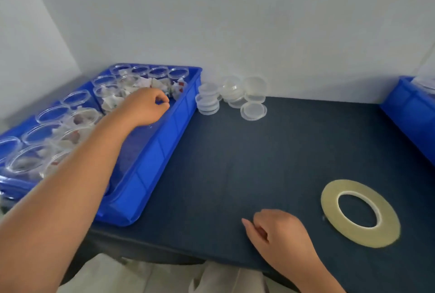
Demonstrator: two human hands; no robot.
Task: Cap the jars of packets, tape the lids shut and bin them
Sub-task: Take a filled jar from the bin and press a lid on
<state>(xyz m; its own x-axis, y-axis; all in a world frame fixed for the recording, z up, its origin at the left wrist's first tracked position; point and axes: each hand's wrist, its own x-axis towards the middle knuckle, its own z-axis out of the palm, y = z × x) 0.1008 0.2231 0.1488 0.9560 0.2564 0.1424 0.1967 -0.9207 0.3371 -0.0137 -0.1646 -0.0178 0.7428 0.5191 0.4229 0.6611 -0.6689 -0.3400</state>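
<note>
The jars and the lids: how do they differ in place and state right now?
The jars stand inside the blue tray; the lids lie on the dark table, beside it. The jars are taller and hold white packets; the lids are flat and empty. The jars stand singly, side by side; most lids are piled in small stacks. Both are round and of clear plastic.

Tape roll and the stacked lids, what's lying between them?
Nothing: the head view shows only bare dark mat between the tape roll and the stacked lids.
</note>
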